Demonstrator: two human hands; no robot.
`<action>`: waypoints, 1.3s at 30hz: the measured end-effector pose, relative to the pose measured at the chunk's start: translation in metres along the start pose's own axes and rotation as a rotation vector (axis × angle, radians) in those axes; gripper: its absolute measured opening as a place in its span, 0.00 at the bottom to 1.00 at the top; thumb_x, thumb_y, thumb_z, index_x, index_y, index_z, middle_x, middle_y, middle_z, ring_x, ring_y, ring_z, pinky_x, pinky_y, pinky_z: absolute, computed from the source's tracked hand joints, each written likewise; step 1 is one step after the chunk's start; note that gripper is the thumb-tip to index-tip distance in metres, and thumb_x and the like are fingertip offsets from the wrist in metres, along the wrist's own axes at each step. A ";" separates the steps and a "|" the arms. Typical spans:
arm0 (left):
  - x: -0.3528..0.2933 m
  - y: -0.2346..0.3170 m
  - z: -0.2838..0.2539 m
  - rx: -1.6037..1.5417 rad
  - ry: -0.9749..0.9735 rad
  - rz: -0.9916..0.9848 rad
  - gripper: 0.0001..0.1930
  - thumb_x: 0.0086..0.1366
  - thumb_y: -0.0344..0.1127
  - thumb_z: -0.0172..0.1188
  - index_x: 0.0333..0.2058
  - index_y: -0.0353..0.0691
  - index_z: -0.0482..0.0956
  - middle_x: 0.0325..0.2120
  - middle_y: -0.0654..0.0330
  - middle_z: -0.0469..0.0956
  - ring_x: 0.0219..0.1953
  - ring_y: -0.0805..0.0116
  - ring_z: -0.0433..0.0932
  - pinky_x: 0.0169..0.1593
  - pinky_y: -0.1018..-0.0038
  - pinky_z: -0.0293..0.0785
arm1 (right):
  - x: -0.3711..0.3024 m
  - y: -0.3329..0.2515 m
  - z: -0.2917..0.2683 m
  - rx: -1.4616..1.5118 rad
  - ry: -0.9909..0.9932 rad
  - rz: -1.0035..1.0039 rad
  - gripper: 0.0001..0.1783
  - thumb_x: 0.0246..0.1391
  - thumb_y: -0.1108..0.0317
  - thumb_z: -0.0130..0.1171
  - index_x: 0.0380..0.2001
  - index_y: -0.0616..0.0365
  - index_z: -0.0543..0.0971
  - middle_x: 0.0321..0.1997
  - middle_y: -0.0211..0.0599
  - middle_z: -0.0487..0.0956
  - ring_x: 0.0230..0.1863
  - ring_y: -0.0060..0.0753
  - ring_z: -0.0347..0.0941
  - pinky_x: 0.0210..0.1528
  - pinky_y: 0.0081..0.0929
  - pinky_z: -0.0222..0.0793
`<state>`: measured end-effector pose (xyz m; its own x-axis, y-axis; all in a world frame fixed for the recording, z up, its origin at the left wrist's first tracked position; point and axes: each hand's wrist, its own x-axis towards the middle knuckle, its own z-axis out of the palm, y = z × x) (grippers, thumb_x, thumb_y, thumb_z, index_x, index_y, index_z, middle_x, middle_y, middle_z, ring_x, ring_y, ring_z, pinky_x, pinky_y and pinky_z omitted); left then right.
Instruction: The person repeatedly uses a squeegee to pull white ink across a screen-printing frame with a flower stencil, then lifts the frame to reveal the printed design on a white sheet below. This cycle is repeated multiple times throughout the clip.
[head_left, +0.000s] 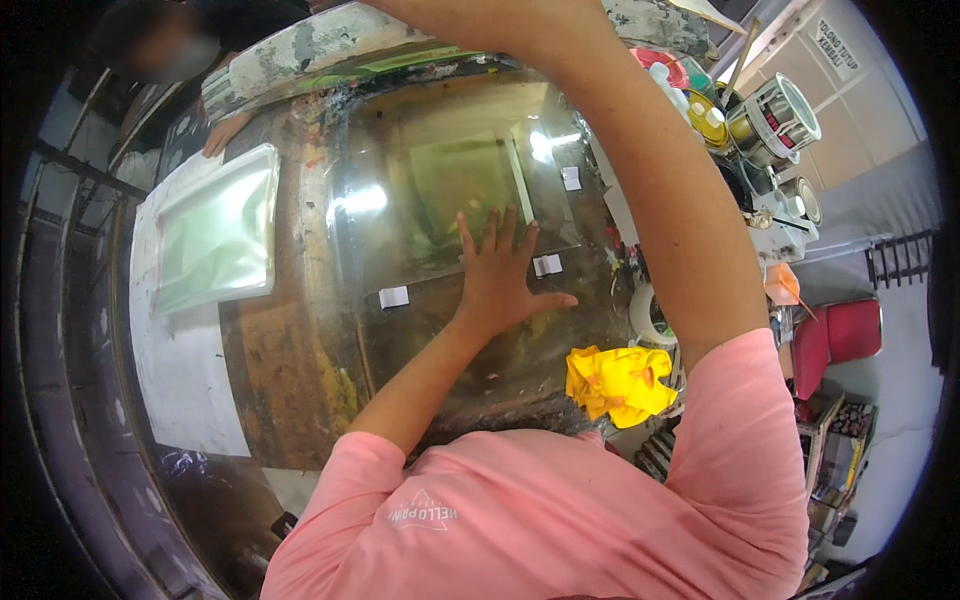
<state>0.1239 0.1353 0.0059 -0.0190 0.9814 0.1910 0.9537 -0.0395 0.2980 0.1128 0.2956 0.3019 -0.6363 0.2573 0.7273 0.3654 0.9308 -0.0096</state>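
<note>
Spreading palm-down on the glossy panel is the left hand; the right arm bends, its unseen hand's state unclear.

A workshop where paint or ink is used.
The wooden counter is stained with colour, a glossy see-through panel is set over it, a bar is crusted with paint, clear sheets are stacked, and cans are crowded alongside.

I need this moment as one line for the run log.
left hand: spread, palm down over glossy table | right hand: out of view | nearby: white tabs, clear plastic stack
</note>
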 end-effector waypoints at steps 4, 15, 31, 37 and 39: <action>-0.002 0.001 -0.001 -0.026 0.050 0.022 0.66 0.49 0.91 0.55 0.70 0.37 0.72 0.74 0.39 0.62 0.78 0.37 0.56 0.76 0.26 0.27 | 0.002 0.002 0.000 0.006 -0.052 0.038 0.35 0.63 0.43 0.52 0.23 0.68 0.86 0.24 0.59 0.83 0.31 0.59 0.83 0.50 0.52 0.76; 0.003 -0.003 0.014 -0.102 0.149 0.075 0.63 0.53 0.88 0.55 0.69 0.32 0.73 0.71 0.33 0.64 0.75 0.30 0.58 0.77 0.32 0.40 | 0.000 -0.001 0.001 -0.015 -0.021 0.032 0.32 0.63 0.44 0.54 0.26 0.65 0.87 0.28 0.56 0.85 0.36 0.57 0.83 0.53 0.50 0.74; -0.008 -0.002 0.013 -0.025 0.077 -0.050 0.66 0.53 0.89 0.55 0.74 0.36 0.67 0.77 0.36 0.54 0.80 0.31 0.46 0.78 0.32 0.32 | -0.006 -0.005 -0.001 0.024 -0.057 0.066 0.32 0.62 0.44 0.54 0.24 0.65 0.86 0.26 0.57 0.84 0.34 0.58 0.84 0.50 0.53 0.75; -0.012 -0.006 0.012 -0.034 0.103 -0.062 0.67 0.54 0.89 0.53 0.73 0.30 0.66 0.77 0.36 0.56 0.80 0.28 0.44 0.76 0.26 0.31 | -0.003 -0.005 -0.001 -0.046 -0.090 0.079 0.35 0.64 0.41 0.52 0.24 0.65 0.86 0.27 0.56 0.85 0.35 0.58 0.84 0.51 0.53 0.75; -0.011 -0.006 0.012 -0.004 0.112 -0.068 0.68 0.53 0.89 0.54 0.74 0.31 0.65 0.78 0.35 0.53 0.80 0.30 0.46 0.76 0.27 0.32 | -0.003 -0.005 -0.001 -0.042 -0.072 0.080 0.35 0.64 0.41 0.51 0.26 0.65 0.86 0.28 0.56 0.85 0.37 0.57 0.84 0.52 0.52 0.75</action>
<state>0.1221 0.1271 -0.0096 -0.1177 0.9547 0.2734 0.9478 0.0258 0.3179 0.1136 0.2897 0.3002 -0.6508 0.3494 0.6741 0.4437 0.8955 -0.0358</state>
